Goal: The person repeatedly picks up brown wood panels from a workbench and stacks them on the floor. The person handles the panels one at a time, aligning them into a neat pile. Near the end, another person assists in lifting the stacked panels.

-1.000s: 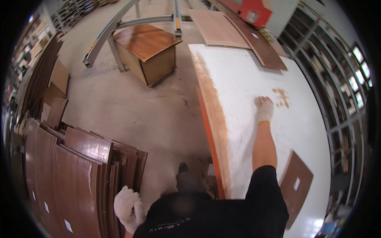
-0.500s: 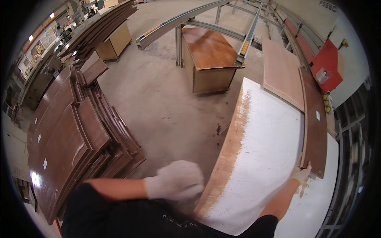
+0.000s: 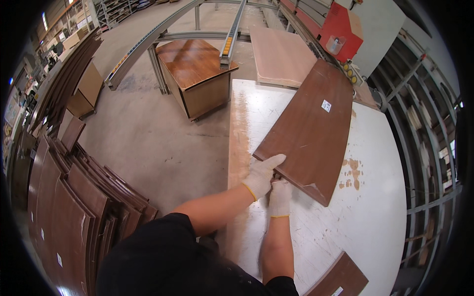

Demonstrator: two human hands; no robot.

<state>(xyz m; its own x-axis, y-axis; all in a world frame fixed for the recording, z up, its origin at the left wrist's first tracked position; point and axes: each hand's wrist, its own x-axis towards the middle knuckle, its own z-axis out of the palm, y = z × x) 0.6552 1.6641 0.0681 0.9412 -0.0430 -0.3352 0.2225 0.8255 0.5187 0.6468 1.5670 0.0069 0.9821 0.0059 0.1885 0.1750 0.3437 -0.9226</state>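
The dark brown curved wooden panel (image 3: 310,133) with a small white sticker near its far end lies flat on the white, scuffed counter (image 3: 375,217), running from just in front of me away toward the far right corner. My left hand (image 3: 261,175), in a white knit glove with a yellow cuff, lies on the panel's near left edge with fingers stretched along it, its grip flat rather than curled. My right hand (image 3: 280,196), gloved the same, is just beneath and touching the left one, its grip closed on the panel's near edge. Brown stains mark the counter just right of the panel. A second brown panel corner (image 3: 340,278) rests at the counter's near edge. On the concrete floor (image 3: 148,143) to my left leans a stack of similar brown curved panels (image 3: 64,212). Beyond the counter stands a brown wooden cabinet (image 3: 195,74) under a grey metal conveyor frame (image 3: 232,34), with a pale pink board (image 3: 281,54) and a red machine (image 3: 340,29) farther right.
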